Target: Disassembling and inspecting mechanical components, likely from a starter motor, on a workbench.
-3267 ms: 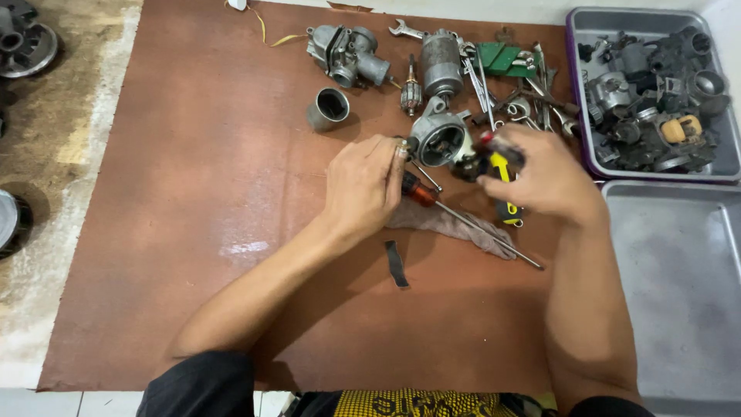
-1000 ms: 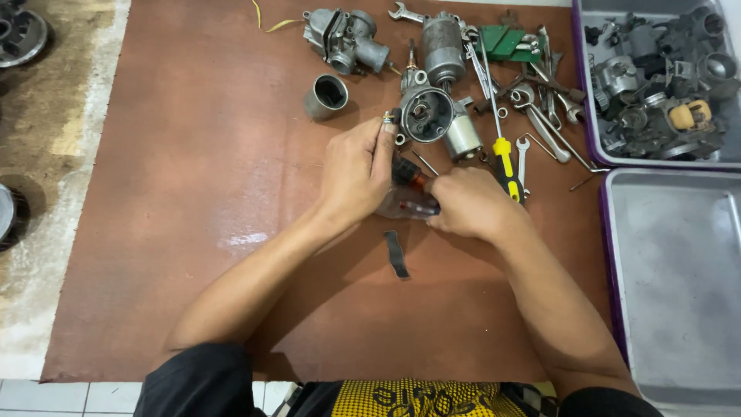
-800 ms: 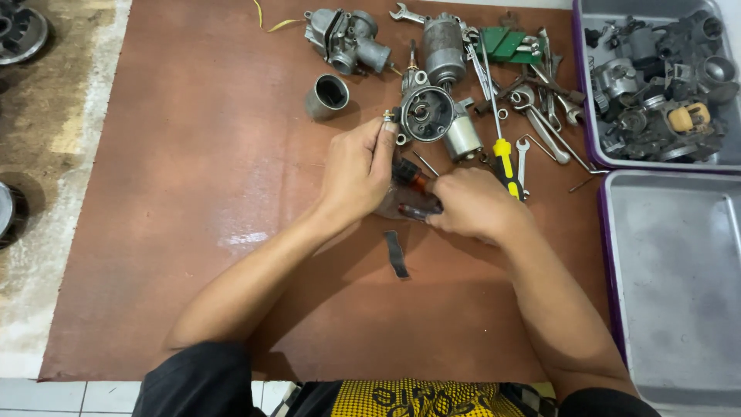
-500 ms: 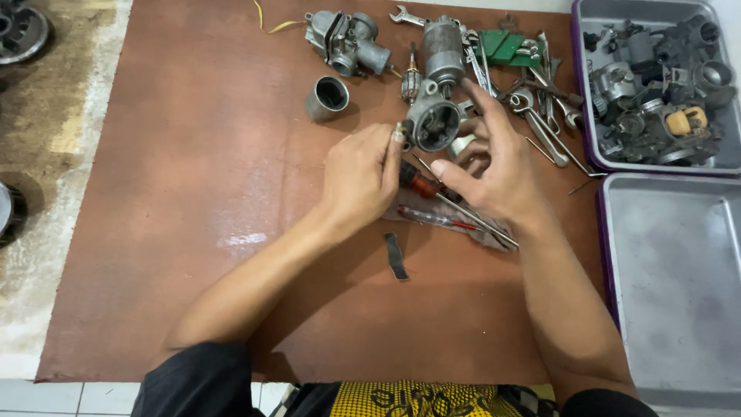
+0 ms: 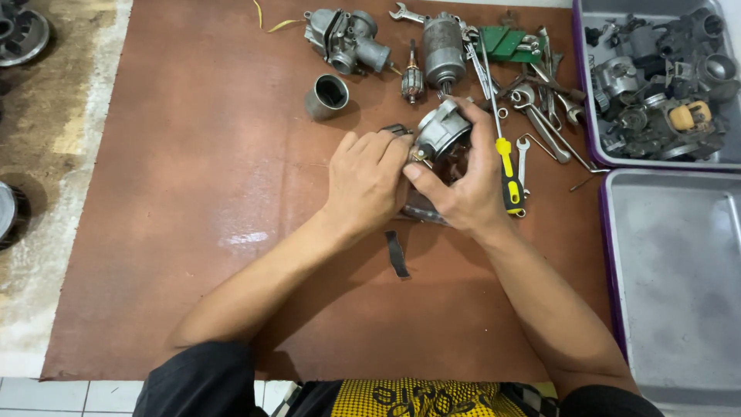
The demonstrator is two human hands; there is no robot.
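Metal housing [image 5: 441,130] gripped by right hand [image 5: 463,185] (fingers curled over); left hand [image 5: 367,181] pinching its edge.

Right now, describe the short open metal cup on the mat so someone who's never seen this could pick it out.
Start at the brown mat and look toward its far edge, left of the clutter of tools. The metal cup stands alone just below the grey carburetor. Unlike its neighbours, it is a plain hollow cylinder with a dark open mouth.

1. Both hands meet over a brown mat [image 5: 193,193], the left hand [image 5: 364,179] pinching beside a round grey metal housing [image 5: 442,130].
2. The right hand [image 5: 463,189] cups that housing.
3. A yellow-handled screwdriver [image 5: 507,166] lies just beside it.
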